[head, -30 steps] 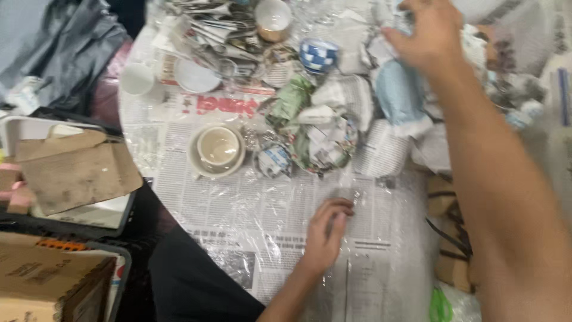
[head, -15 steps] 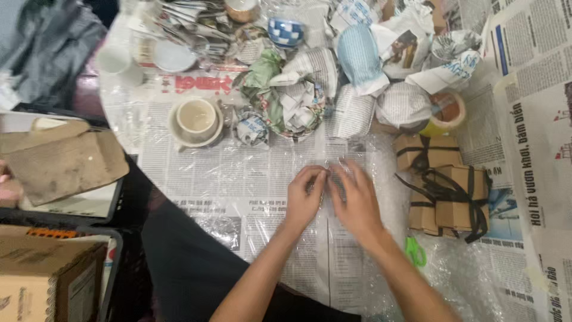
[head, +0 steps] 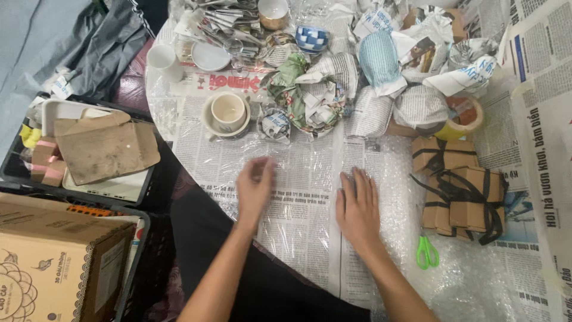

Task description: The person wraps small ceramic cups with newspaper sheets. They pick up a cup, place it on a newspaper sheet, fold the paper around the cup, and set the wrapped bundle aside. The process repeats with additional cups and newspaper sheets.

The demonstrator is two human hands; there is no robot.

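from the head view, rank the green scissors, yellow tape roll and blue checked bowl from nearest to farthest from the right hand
From the right hand:
1. Green scissors, lower right of it.
2. Yellow tape roll, up and right.
3. Blue checked bowl, far at the top edge.

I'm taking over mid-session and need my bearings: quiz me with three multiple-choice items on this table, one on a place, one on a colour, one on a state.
1. Where do the scissors lie?
A. on the bubble wrap, right of the right hand
B. inside the cup
C. on the cardboard box

2. What colour are the scissor handles?
A. red
B. green
C. black

3. How is the right hand?
A. closed in a fist
B. gripping the tape roll
C. flat, palm down on the newspaper

Answers: 1 A, they rest on wrap below the strapped cardboard bundles. 2 B, both loops are bright green. 3 C, the fingers are spread and nothing is held; the left hand also holds nothing.
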